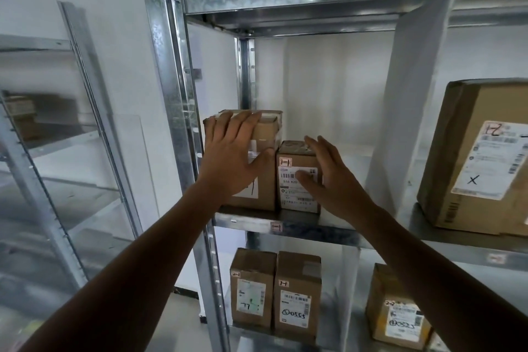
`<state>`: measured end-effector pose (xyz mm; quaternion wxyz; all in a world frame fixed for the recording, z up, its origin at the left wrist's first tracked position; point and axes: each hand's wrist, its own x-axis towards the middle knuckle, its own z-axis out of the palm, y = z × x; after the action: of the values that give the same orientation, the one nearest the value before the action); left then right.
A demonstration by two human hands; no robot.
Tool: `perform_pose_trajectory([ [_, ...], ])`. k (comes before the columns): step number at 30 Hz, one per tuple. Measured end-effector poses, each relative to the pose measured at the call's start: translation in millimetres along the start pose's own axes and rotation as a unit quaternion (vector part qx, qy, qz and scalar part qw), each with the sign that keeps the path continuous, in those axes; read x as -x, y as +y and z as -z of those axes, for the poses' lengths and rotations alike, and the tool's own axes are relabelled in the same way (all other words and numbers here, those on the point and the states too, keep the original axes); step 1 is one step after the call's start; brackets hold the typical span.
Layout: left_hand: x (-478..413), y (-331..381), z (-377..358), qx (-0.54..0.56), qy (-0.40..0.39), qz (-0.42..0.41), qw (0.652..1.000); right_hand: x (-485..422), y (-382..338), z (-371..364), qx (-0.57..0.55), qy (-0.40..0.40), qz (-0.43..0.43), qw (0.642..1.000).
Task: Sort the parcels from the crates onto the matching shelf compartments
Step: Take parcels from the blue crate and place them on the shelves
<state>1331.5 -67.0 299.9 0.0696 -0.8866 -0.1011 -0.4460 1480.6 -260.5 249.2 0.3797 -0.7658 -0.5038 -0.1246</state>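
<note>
Two brown parcels stand side by side at the left of the compartment tagged 1-1 [276,227]. My left hand [237,156] lies flat with spread fingers on the front of the taller parcel [267,134]. The shorter parcel [294,160] carries a 1-1 mark and a white label. My right hand [328,177] is at its right front edge, fingers straight and thumb across the label. I cannot tell whether it touches the box.
A white divider [405,111] separates this compartment from the one with a large parcel marked 1-2 [483,157]. The shelf below holds two parcels marked 2-1 [297,294] and one marked 2-2 [397,314]. Another metal rack [57,123] stands at the left.
</note>
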Motion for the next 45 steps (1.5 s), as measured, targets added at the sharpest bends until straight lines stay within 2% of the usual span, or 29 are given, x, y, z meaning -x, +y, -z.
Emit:
perform_pose_trajectory([
  [3, 2, -3, -2, -0.002, -0.021, 0.009, 1.0, 4, -3, 6, 0.024, 0.0, -0.002, 1.0],
  [6, 16, -1, 3, 0.004, -0.037, 0.011, 0.999, 10, -12, 14, 0.098, 0.027, 0.045, 0.994],
  [10, 48, 11, 27, 0.017, 0.018, 0.006, 1.0, 20, -40, 16, 0.157, 0.048, 0.105, 0.981],
  [15, 112, -12, 88, 0.01, 0.028, 0.06, 0.998, 45, -101, -10, 0.135, 0.043, 0.156, 0.978],
  [18, 161, -45, 133, -0.034, -0.014, 0.102, 0.994, 60, -150, -44, 0.112, 0.024, 0.171, 0.979],
  [22, 237, -95, 203, -0.087, -0.078, 0.176, 0.977, 74, -233, -107, 0.056, -0.043, 0.176, 0.982],
  [29, 395, -164, 338, -0.141, -0.109, 0.307, 0.935, 123, -407, -240, -0.061, -0.156, 0.239, 0.956],
  [34, 512, -199, 428, -0.194, -0.131, 0.405, 0.884, 175, -520, -321, -0.099, -0.251, 0.271, 0.924],
  [40, 619, -222, 490, -0.21, -0.128, 0.53, 0.811, 231, -606, -403, -0.136, -0.365, 0.29, 0.874],
  [45, 689, -244, 519, -0.203, -0.133, 0.616, 0.75, 262, -655, -476, -0.151, -0.427, 0.334, 0.826],
])
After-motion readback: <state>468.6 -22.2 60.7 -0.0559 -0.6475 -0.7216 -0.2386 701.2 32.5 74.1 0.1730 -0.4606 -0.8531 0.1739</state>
